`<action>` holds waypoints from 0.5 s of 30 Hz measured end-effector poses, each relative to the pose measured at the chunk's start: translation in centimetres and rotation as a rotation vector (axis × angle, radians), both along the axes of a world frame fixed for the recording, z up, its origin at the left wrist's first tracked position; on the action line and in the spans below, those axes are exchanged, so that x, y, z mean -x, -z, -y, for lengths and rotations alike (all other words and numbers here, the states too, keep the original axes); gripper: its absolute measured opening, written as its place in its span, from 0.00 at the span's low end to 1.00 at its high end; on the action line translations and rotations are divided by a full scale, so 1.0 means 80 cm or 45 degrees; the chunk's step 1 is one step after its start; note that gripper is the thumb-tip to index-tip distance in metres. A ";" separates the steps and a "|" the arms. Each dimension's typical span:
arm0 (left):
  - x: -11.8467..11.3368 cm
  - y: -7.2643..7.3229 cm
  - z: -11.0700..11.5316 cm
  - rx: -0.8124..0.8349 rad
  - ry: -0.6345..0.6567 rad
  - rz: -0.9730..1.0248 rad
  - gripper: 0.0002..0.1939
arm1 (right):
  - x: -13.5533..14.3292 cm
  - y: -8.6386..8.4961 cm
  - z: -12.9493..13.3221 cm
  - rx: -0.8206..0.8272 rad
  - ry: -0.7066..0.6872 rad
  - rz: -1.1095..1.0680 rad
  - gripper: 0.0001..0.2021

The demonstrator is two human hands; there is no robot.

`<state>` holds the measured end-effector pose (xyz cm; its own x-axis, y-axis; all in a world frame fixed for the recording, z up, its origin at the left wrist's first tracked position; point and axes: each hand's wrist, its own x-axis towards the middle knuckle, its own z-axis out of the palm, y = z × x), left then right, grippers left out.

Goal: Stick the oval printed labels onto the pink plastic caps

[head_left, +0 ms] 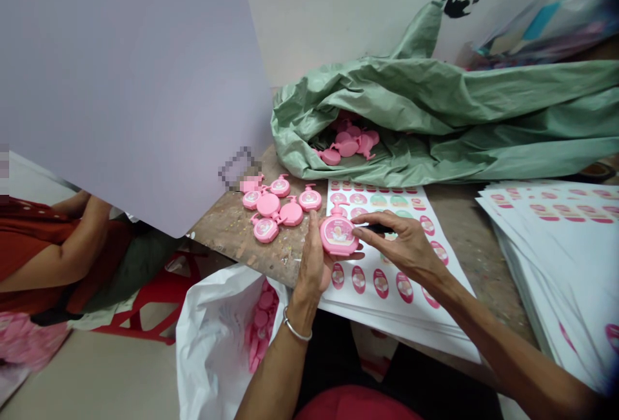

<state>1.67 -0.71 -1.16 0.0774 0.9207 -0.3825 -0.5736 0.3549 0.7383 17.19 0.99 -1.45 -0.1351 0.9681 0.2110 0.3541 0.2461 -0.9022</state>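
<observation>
A pink toy pump bottle (338, 236) with a round picture label on its front is gripped in my left hand (315, 252), its pump head pointing away from me. My right hand (403, 242) is closed in a pinch around a thin black tool (380, 228), whose kind I cannot make out. Its thumb and index fingertips are at the right edge of the bottle's label. Under both hands lies a sheet of stickers (370, 304) with rows of pink oval labels. Several more pink bottles (291, 212) are grouped on the table to the left, some labelled, some plain.
A green sack (435, 104) with pink bottles in its mouth lies across the back. Stacked sticker sheets (556, 265) cover the right side. Below the table's left edge hangs a white bag (217, 317) of pink pieces. Another person's arm (68, 246) is at far left.
</observation>
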 end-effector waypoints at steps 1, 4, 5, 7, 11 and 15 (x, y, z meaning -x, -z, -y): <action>0.000 -0.001 0.000 -0.016 0.008 -0.002 0.33 | 0.000 -0.001 0.000 -0.006 0.001 0.002 0.16; 0.000 -0.002 0.003 -0.097 0.013 -0.045 0.29 | 0.000 -0.002 0.000 -0.025 -0.001 0.026 0.17; 0.000 -0.002 0.004 -0.124 0.020 -0.063 0.27 | 0.000 -0.003 0.000 -0.034 -0.003 0.034 0.17; 0.000 -0.004 0.006 -0.156 0.045 -0.093 0.24 | 0.000 -0.005 0.000 -0.052 -0.007 0.046 0.17; 0.001 -0.005 0.007 -0.151 0.037 -0.079 0.25 | 0.002 -0.011 0.002 -0.077 -0.015 0.053 0.16; 0.001 -0.002 0.004 -0.100 -0.006 -0.018 0.30 | 0.003 -0.015 0.004 -0.067 0.000 0.034 0.14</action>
